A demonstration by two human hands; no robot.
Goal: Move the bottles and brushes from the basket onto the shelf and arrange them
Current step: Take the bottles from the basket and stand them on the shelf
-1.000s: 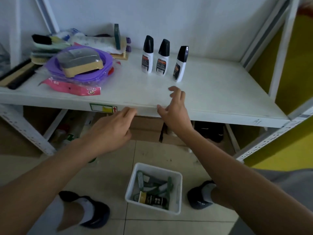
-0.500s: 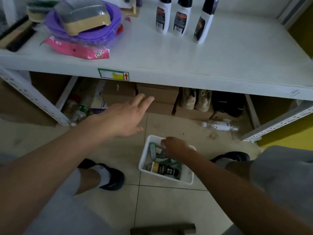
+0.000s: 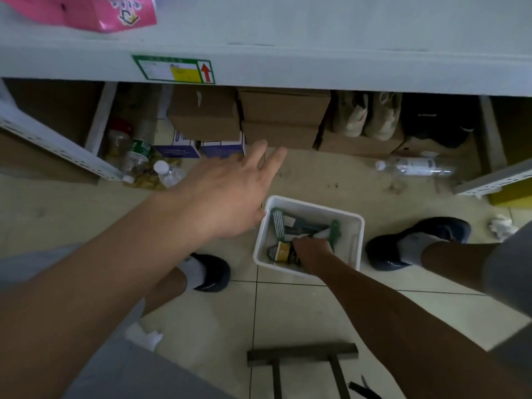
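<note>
A: Report position of the basket

B: The basket [image 3: 354, 229] stands on the tiled floor [image 3: 288, 318], between the person's two feet and in front of the shelf [image 3: 316, 33]. It is white and rectangular

A: Contents?

B: Green brushes [image 3: 334, 228] lie crossed in the far half. One brush with a pale ribbed head [image 3: 278, 224] lies along the left wall. A bottle [image 3: 283, 251] with a yellow-brown label lies on its side in the near half

A: State of the right hand?

B: The right hand [image 3: 312, 250] is inside the basket, knuckles up, fingers curled down among the brushes and against the bottle. Whether it grips anything cannot be told; the fingertips are hidden

A: State of the left hand?

B: The left hand [image 3: 230, 194] is open, fingers spread and extended forward, holding nothing. It hovers above the floor, and in this view its thumb side overlaps the basket's left rim

A: Shelf condition?

B: Only the front strip of the top board shows. A pink packet [image 3: 115, 12] lies at its upper left. A green-bordered label [image 3: 174, 70] with a red arrow is stuck on the front edge

A: Below the shelf?

B: Cardboard boxes [image 3: 283, 119], a pair of beige shoes [image 3: 368, 116], and clear plastic bottles [image 3: 414, 167] lying on the floor at left and right
</note>
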